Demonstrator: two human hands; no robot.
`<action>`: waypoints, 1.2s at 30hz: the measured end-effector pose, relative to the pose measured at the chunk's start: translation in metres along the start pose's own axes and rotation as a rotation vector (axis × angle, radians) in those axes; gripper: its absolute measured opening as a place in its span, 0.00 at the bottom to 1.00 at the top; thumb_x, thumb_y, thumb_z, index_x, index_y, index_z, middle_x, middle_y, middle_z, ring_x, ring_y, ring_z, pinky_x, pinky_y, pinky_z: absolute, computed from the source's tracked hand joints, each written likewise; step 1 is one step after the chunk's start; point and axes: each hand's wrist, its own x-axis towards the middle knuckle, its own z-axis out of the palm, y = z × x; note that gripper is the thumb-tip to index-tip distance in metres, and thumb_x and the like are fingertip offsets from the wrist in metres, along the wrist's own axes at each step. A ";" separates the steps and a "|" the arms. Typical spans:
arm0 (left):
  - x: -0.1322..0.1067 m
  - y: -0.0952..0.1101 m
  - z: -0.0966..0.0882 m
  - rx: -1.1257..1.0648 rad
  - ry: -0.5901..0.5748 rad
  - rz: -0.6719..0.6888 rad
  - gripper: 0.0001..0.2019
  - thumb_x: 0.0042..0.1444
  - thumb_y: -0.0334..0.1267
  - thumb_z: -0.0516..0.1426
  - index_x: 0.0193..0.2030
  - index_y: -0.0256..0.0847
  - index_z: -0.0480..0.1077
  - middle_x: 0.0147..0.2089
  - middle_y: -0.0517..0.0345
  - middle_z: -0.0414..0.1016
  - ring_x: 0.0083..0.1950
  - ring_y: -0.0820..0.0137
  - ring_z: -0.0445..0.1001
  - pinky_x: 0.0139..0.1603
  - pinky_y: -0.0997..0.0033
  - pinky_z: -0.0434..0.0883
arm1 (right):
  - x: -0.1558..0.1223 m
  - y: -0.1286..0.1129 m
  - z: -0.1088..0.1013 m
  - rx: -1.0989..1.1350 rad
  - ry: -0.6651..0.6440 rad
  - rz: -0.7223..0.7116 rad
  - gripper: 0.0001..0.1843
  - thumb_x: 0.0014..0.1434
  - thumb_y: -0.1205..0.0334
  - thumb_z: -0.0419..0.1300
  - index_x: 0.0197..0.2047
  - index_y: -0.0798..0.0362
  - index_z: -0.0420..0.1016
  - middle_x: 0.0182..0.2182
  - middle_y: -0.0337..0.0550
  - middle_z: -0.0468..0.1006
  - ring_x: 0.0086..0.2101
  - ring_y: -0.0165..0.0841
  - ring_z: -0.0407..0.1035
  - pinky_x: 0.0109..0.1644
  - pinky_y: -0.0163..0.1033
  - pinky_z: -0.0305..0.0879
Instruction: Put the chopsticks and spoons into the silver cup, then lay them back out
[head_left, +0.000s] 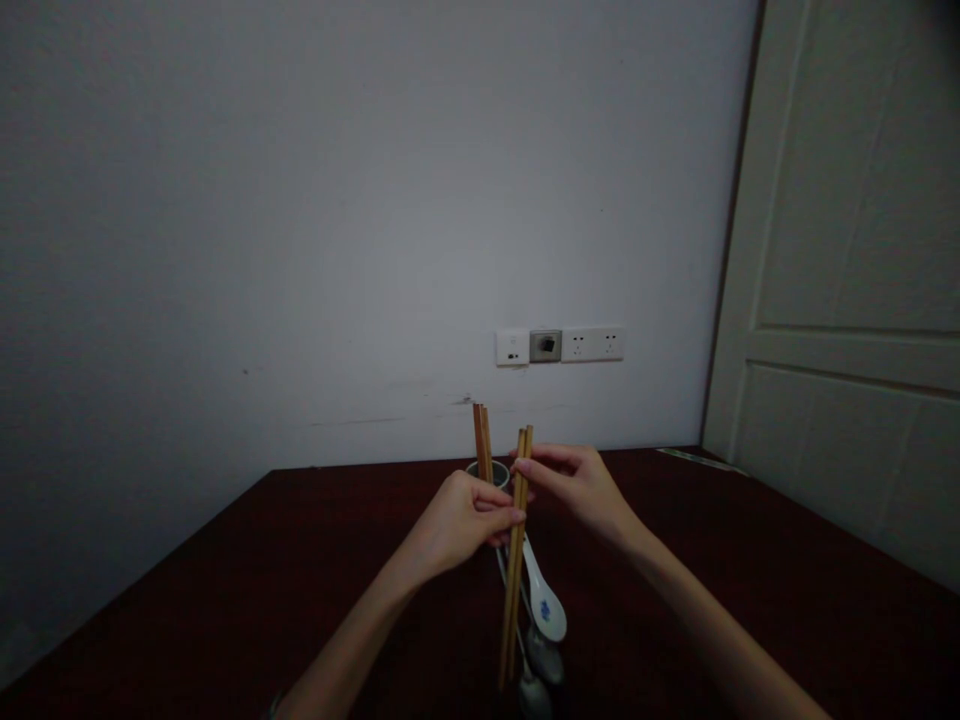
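In the head view, a pair of wooden chopsticks [511, 570] was held tilted slightly, 1 end up, between the 2 hands. The left hand [466, 518] had its fingers pinched around their middle; the right hand [581, 490] gripped near the upper ends, thumb in front. Below lay a white porcelain spoon [551, 612] with a blue motif and 2 metal spoons [546, 660]. Other chopsticks [481, 440] stood in a cup [501, 474] behind the left hand.

A loosened pinch could have let 1 stick slide out of line with the other; a backward swing of the left hand might have knocked the cup over.

The dark red table [637, 630] met a pale, scuffed wall [300, 200] with sockets [592, 344]; a panelled door [847, 270] stood at right. The light was dim.
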 end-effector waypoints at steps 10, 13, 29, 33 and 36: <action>0.000 0.001 0.001 0.028 0.008 0.008 0.13 0.46 0.41 0.56 0.30 0.31 0.73 0.24 0.56 0.71 0.25 0.75 0.68 0.30 0.73 0.66 | 0.000 -0.002 0.002 -0.034 -0.005 0.019 0.14 0.47 0.53 0.59 0.25 0.57 0.75 0.21 0.39 0.72 0.22 0.27 0.63 0.26 0.33 0.62; 0.000 0.000 0.001 0.041 0.022 0.018 0.12 0.46 0.40 0.55 0.30 0.31 0.73 0.23 0.57 0.70 0.25 0.75 0.67 0.29 0.74 0.65 | -0.001 -0.003 0.003 -0.027 -0.028 0.009 0.14 0.47 0.54 0.58 0.25 0.56 0.75 0.21 0.39 0.72 0.23 0.27 0.63 0.26 0.32 0.62; -0.002 -0.001 0.000 0.062 -0.002 0.017 0.12 0.47 0.40 0.56 0.29 0.31 0.72 0.26 0.54 0.72 0.28 0.73 0.70 0.31 0.72 0.67 | -0.001 0.001 0.002 0.009 -0.061 0.032 0.13 0.47 0.54 0.59 0.29 0.56 0.75 0.23 0.39 0.73 0.23 0.27 0.64 0.27 0.33 0.61; -0.002 -0.001 0.000 0.088 -0.006 0.015 0.12 0.47 0.41 0.55 0.29 0.31 0.72 0.26 0.54 0.73 0.28 0.72 0.70 0.31 0.72 0.67 | -0.002 0.002 0.001 0.006 -0.086 0.029 0.14 0.48 0.52 0.58 0.30 0.56 0.75 0.23 0.39 0.73 0.23 0.27 0.64 0.27 0.33 0.61; -0.002 -0.002 0.000 0.096 -0.005 0.027 0.13 0.47 0.41 0.55 0.29 0.31 0.72 0.26 0.53 0.73 0.28 0.72 0.70 0.30 0.72 0.67 | -0.002 0.003 0.001 0.000 -0.087 0.031 0.15 0.48 0.53 0.58 0.30 0.56 0.75 0.23 0.39 0.73 0.23 0.27 0.64 0.28 0.33 0.61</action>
